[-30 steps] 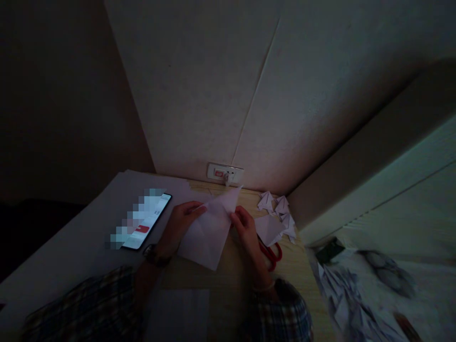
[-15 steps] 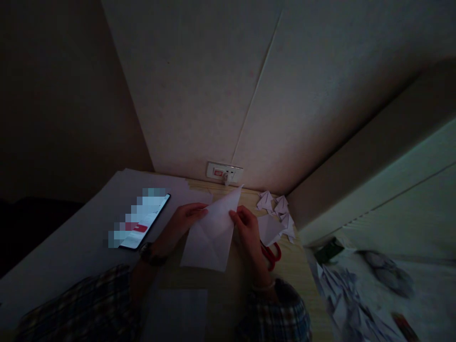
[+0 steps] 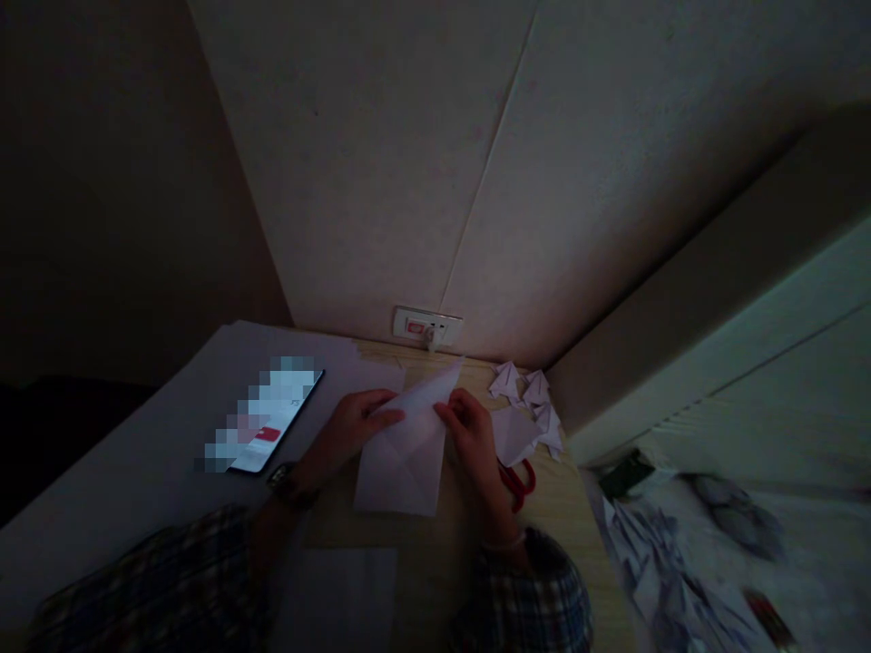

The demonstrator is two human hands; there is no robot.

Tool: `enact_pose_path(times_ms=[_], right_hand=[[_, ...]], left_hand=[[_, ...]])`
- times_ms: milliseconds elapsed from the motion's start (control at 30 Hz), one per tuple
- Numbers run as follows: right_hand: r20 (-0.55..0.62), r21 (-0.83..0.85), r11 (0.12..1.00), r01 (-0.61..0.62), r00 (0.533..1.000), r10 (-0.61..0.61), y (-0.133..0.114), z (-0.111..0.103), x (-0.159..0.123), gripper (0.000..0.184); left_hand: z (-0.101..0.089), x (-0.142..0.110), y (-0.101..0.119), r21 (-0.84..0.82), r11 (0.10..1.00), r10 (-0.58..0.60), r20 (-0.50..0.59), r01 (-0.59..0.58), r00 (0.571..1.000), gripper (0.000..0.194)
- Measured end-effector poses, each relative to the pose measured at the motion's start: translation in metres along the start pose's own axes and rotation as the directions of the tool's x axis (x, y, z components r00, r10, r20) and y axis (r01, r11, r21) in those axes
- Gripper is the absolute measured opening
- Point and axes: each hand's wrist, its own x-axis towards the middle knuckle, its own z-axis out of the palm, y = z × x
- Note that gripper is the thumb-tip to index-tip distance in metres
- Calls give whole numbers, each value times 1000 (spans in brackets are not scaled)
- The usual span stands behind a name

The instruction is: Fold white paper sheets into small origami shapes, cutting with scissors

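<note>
A creased white sheet of paper (image 3: 405,462) is held up between my two hands over the wooden table. Its top slants up to a point at the right, and crossing fold lines show on its lower part. My left hand (image 3: 357,422) pinches the left edge, thumb on the front and fingers behind. On the right edge, my right hand (image 3: 469,422) grips the sheet between thumb and curled fingers. Red-handled scissors (image 3: 521,485) lie just right of my right wrist, partly under a folded piece of paper (image 3: 515,433).
A lit phone (image 3: 269,422) rests on large white sheets (image 3: 170,435) at left. Several small folded paper figures (image 3: 535,390) sit at the table's back right. A wall socket (image 3: 427,326) with a plug is behind. Another sheet (image 3: 340,594) lies in front; many folded papers (image 3: 670,580) lie below, right.
My left thumb has slid a little to the right across the sheet. The sheet's lower edge has swung slightly right. My right hand keeps its hold, nearly unmoved.
</note>
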Motion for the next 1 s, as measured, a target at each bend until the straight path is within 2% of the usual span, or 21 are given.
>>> enact_pose_path(times_ms=[133,300,433,567,800,1000], right_hand=[[21,-29,1000,-7,1000,8,3,0,0,12],[42,-62,998,-27,999,30,10,0,2,17],[46,-85,996,-2,999,6,9,0,2,17],[101,-91,996,-9,995,18,7,0,1,15],[195,-110,992,-62,977,82,11,3,-1,20],[259,-157,987,-43,962,84,15,2,-3,19]], left_hand=[[0,-2,1,59,998,-6,6,6,1000,26],[-3,-3,0,4,999,-51,18,51,999,29],[-4,-1,-2,12,999,-46,20,46,999,30],[-5,1,-6,4,1000,-28,100,27,995,31],[-12,3,-12,151,988,20,131,-40,991,24],[-13,5,-10,69,997,9,149,-19,989,26]])
